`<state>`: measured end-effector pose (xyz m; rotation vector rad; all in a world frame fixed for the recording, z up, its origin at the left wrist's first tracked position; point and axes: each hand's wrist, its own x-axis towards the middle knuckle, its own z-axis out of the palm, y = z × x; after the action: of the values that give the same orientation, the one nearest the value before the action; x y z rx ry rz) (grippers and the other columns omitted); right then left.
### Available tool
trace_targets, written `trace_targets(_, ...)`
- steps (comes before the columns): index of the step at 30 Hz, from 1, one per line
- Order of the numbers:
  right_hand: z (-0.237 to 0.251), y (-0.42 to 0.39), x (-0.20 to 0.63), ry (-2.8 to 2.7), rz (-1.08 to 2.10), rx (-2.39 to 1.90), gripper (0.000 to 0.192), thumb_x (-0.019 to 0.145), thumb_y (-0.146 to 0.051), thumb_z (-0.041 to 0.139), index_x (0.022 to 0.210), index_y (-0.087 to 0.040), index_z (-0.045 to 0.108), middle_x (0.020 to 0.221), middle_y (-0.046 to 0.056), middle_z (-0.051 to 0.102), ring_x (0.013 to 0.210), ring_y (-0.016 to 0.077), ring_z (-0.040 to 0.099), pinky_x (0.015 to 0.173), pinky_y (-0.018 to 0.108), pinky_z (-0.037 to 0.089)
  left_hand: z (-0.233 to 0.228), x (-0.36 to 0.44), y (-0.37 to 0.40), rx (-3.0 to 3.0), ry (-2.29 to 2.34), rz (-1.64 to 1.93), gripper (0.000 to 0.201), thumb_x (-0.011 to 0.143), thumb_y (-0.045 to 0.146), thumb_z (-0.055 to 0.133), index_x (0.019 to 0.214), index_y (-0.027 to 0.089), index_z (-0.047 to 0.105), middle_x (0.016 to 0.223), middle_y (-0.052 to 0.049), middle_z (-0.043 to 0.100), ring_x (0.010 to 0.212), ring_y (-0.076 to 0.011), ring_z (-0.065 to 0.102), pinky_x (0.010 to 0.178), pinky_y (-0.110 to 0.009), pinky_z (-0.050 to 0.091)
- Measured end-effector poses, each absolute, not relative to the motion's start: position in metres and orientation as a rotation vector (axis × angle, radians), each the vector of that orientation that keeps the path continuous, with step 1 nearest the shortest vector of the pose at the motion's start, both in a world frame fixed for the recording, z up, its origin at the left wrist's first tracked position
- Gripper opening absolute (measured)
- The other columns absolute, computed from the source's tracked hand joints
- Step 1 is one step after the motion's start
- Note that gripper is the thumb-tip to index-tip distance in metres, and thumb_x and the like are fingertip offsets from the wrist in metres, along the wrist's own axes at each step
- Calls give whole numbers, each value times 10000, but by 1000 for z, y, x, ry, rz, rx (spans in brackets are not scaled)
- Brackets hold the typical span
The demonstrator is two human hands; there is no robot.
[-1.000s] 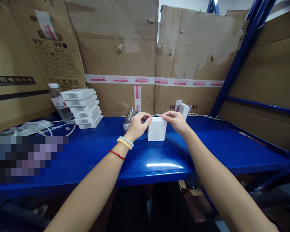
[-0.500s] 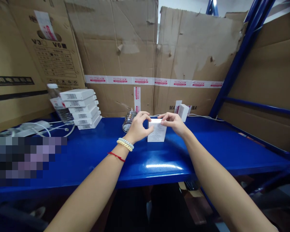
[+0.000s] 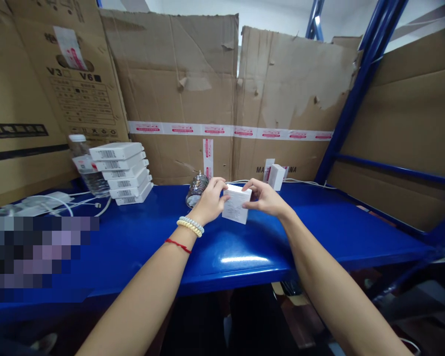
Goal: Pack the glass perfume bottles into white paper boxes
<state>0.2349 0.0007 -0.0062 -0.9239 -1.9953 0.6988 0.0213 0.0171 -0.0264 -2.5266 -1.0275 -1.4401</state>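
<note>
Both hands meet at mid-shelf over one small white cardboard box with fine print on its near face (image 3: 236, 204); it is tilted, its lower corner close to the glossy blue metal shelf (image 3: 133, 237), contact unclear. Left hand (image 3: 209, 201) grips the box's left side, fingers curled and clamped on it; right hand (image 3: 266, 198) clamps the right side, thumb on the near face. Left wrist carries two beaded bracelets, one pale, one yellow (image 3: 190, 226), and one thin red string (image 3: 177, 244). Far left: one stack of five flat white boxes with barcode labels (image 3: 121, 172), one clear plastic bottle (image 3: 86, 165) just left of it, white cables (image 3: 59, 203) nearer. One small clear glass jar (image 3: 196, 189) lies just left of the left hand. One small white box (image 3: 276, 176) stands far right of the hands, against the brown cardboard cartons (image 3: 193, 94).
</note>
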Motion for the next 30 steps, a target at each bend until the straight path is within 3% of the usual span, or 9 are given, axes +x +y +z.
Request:
trace_targets(3, -12, -17, 231, -2138, 528, -1043, 601, 607, -226, 773, 1152, -245, 520, 761, -21, 655, 642, 153, 612, 621, 269, 473, -25, 20, 17, -2513, -1069, -1384, 148, 819, 104, 543, 952, 169, 553, 1194, -118, 503, 1120, -218, 556, 1020, -440, 438)
trace_targets(5, -20, -27, 225, -2182, 418, -1158, 784, 637, -233, 757, 1341, -269, 412, 771, -7, 661, 617, 158, 609, 619, 268, 459, -22, 20, 15, -2481, -1121, -1329, 161, 823, 115, 544, 969, 168, 583, 1304, -143, 448, 1127, -238, 556, 1015, -482, 428)
trace_targets(7, -27, -34, 216, -2157, 279, -1270, 833, 708, -275, 706, 1438, -255, 305, 752, 16, 659, 613, 177, 611, 620, 273, 443, -19, 21, 10, -2447, -1178, -1263, 162, 828, 136, 549, 975, 173, 608, 1384, -156, 395, 1154, -268, 544, 1014, -527, 405)
trace_targets(14, -34, -45, 210, -2085, 53, -1485, 756, 778, -278, 594, 1461, -201, 278, 740, 74, 672, 629, 233, 627, 592, 279, 404, -13, 15, -1, -2268, -1300, -1141, 345, 794, 247, 628, 1138, 230, 599, 1466, -179, 278, 1308, -388, 371, 1016, -607, 324)
trace_targets(20, -35, -55, 265, -1888, -143, -1798, 733, 794, -306, 590, 1452, -195, 287, 834, 124, 695, 730, 278, 672, 637, 307, 426, -8, 2, 6, -2023, -1444, -1318, 394, 773, 245, 618, 1162, 217, 560, 1440, -179, 270, 1274, -378, 377, 1029, -606, 297)
trace_targets(26, -34, -50, 328, -1739, -173, -1982, 790, 788, -329, 599, 1461, -138, 233, 925, 193, 700, 820, 347, 685, 709, 386, 465, -4, -3, 8, -2050, -1460, -1277, 385, 760, 258, 613, 1141, 223, 564, 1427, -170, 286, 1268, -373, 377, 1029, -597, 299)
trace_targets(30, -35, -33, 344, -1826, -24, -1844, 994, 643, -287, 729, 1465, -165, 182, 994, 158, 699, 868, 333, 685, 757, 399, 485, 0, -16, 13, -1991, -1533, -1324, 379, 740, 260, 625, 1115, 230, 575, 1412, -153, 300, 1270, -376, 375, 1042, -598, 286)
